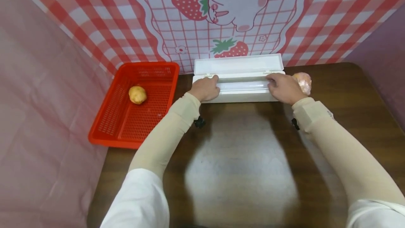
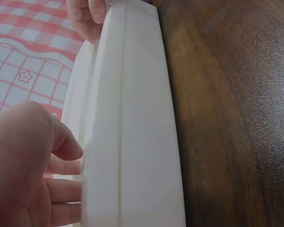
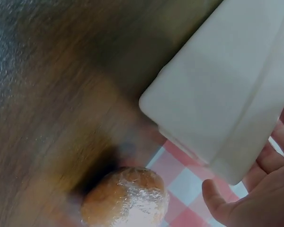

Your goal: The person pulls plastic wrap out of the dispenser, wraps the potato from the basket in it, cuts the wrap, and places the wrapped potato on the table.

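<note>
**Both hands on the wrap box at the back of the counter**

Checked red-and-white cloth printed with strawberries and a rabbit backs a dark wooden counter [image 1: 348, 115], where a person in pale sleeves leans toward a long white box [image 1: 238, 96] lying crosswise at 12 o'clock, its lid [image 1: 238, 64] raised against the cloth. The left hand [image 1: 206, 88] has its fingers curled over the box's front edge at the left end; the left wrist view shows those fingers [image 2: 66, 189] hooked over the rim. The right hand [image 1: 284, 88] rests on the right end, fingers bent over the top and thumb beside the end wall, as the right wrist view suggests. A round, film-wrapped piece of food [image 1: 302, 82] sits just beside that hand at 1 o'clock. At 10 o'clock a red plastic basket [image 1: 164, 80] holds one unwrapped, yellowish lump [image 1: 137, 94]. Judging by the raised lid and the grip at both ends, the box is being steadied or opened; a next move would likely call for finding the film's free edge inside.
</note>
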`<action>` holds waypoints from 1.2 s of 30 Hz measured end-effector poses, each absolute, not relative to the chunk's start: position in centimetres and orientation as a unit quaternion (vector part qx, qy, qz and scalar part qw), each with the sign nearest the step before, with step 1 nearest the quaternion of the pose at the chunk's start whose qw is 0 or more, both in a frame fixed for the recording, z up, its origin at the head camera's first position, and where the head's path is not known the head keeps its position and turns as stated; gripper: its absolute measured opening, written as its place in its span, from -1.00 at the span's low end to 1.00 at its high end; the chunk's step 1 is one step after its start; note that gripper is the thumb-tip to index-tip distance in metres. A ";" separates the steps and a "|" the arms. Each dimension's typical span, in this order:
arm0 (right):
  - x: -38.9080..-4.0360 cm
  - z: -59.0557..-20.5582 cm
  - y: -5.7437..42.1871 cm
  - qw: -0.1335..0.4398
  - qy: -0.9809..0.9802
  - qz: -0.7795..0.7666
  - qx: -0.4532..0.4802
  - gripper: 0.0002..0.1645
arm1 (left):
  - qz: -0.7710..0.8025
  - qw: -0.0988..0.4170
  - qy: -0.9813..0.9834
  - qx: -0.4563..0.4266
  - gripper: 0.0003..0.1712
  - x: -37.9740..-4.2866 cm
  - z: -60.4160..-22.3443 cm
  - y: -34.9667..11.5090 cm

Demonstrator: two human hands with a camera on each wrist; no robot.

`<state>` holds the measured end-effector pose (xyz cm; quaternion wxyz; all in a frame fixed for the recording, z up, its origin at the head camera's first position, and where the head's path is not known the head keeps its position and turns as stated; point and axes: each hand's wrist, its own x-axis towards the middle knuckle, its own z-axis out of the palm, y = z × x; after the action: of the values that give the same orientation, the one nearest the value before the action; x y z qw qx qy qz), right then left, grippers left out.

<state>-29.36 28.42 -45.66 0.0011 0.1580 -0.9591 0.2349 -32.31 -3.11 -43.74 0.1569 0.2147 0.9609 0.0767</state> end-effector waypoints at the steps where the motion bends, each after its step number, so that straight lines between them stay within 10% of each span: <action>1: -29.4 -45.8 28.6 0.014 -0.958 0.239 0.158 -0.55 | 0.078 0.155 0.961 0.216 -0.46 -32.4 -43.8 -3.0; 25: -30.5 -46.5 30.2 0.141 -0.947 0.153 0.246 -0.79 | 0.011 -0.040 0.952 0.302 -0.75 -32.7 -44.9 -5.9; 36: -30.0 -45.6 30.6 0.107 -0.971 0.148 0.152 -0.77 | 0.052 -0.067 0.958 0.274 -0.80 -32.8 -44.7 -6.6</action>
<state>-30.00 30.58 -45.65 0.1073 0.1518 -0.9714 0.1480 -32.83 -6.65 -44.68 -0.0665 0.2737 0.9581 0.0516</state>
